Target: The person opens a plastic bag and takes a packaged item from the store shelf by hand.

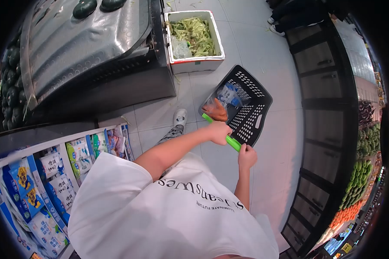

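A black shopping basket (263,99) with perforated walls hangs or stands tilted in front of me; I cannot tell whether it touches the floor. Its bright green handle (233,143) runs along the near side. My left hand (220,132) is wrapped round the handle's middle. At the handle's right end, my right hand (247,156) has its fingers closed on it. Inside the basket lie an orange-brown item in a clear bag (215,109) and a blue and white plastic package (230,94).
A white foam box (218,54) of leafy scraps stands beside a metal-topped display (90,47) with watermelons. Packaged goods (60,190) fill the left shelf. Dark cabinets (322,138) with vegetables line the right. Another person's legs (296,19) show at the top.
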A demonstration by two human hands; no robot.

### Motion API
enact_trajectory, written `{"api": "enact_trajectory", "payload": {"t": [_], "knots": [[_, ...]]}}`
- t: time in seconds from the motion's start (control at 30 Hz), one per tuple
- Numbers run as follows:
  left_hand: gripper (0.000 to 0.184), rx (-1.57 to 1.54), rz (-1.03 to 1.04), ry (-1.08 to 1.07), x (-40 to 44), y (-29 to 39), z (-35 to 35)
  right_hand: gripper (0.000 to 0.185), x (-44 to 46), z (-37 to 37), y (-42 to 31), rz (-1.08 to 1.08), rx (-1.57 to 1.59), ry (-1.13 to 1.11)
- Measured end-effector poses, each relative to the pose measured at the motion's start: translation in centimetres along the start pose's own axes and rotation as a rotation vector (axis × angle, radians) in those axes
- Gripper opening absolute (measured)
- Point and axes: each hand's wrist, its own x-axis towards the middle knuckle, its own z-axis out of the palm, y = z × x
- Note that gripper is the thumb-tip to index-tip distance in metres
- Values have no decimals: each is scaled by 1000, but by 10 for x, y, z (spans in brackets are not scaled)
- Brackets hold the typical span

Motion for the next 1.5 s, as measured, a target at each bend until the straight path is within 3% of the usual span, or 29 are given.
{"api": "enact_trajectory", "payload": {"t": [0.2, 0.3, 0.67, 0.97, 1.2, 1.5], "knots": [[21, 15, -2, -11, 78, -3, -32, 31, 89, -5, 7, -12, 14, 14], [14, -40, 38, 59, 120, -8, -44, 30, 142, -4, 17, -34, -33, 8], [28, 14, 1, -25, 301, -33, -139, 35, 359, -14, -7, -17, -84, -51], [26, -10, -233, 167, 451, -72, -223, 38, 567, -4, -40, -192, -101, -116], [27, -130, -303, 350, 535, -104, -264, 38, 699, 9, -67, -318, -98, -188], [26, -156, -341, 399, 623, -154, -354, 36, 852, 29, -141, -490, -74, -292]]}}
